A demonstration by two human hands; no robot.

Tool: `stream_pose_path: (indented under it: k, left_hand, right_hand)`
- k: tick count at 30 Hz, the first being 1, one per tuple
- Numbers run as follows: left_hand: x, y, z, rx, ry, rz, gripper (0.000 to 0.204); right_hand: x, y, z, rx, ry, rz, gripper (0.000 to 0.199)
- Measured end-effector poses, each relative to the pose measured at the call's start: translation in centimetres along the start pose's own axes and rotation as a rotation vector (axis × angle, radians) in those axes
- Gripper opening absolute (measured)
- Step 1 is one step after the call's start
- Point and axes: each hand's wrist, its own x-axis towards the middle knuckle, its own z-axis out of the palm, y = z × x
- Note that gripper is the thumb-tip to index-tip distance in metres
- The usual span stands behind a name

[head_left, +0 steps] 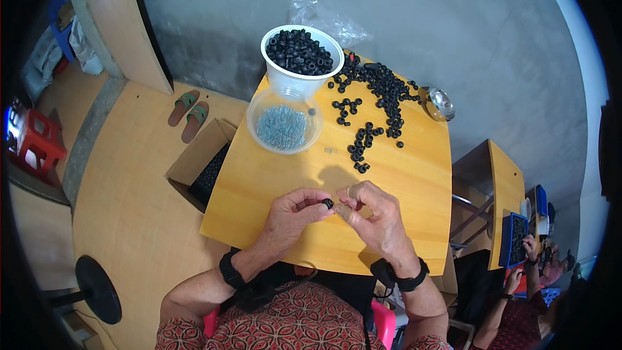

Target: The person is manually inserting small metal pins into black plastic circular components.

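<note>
My left hand [291,215] pinches a small round black part [328,203] between thumb and forefinger, above the near part of the table. Close beside it, my right hand [378,219] has its thumb and forefinger together at the black part. Anything in that pinch is too small to make out. Pale coverings show on some right fingertips. Beyond my hands, a clear round tub [254,131] contains many tiny bluish metallic pieces [282,127]. Behind the tub, a white bucket [289,82] is heaped with similar black parts [300,52].
Loose black parts [387,91] lie scattered over the wooden table [408,214], near a shiny metal bowl [440,104]. An open cardboard box [184,167] stands left of the table. Far right, another person's hands [521,262] are by a blue tray [516,240].
</note>
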Motion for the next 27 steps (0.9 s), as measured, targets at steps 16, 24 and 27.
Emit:
stream_pose_path:
  k: [16, 24, 27]
  left_hand:
    - [0.6, 0.0, 1.0, -0.049, 0.023, -0.166, 0.024]
    - [2.2, -1.4, 0.0, 0.228, -0.064, 0.116, 0.017]
    - [2.6, -1.4, -0.1, 0.197, -0.035, 0.052, 0.016]
  right_hand:
    - [-1.3, 1.3, 0.8, -0.520, 0.137, -0.429, 0.022]
    - [1.9, 4.0, -3.4, -0.370, 0.162, -0.436, 0.014]
    - [5.7, 5.9, -5.0, -0.386, 0.240, -0.092, 0.011]
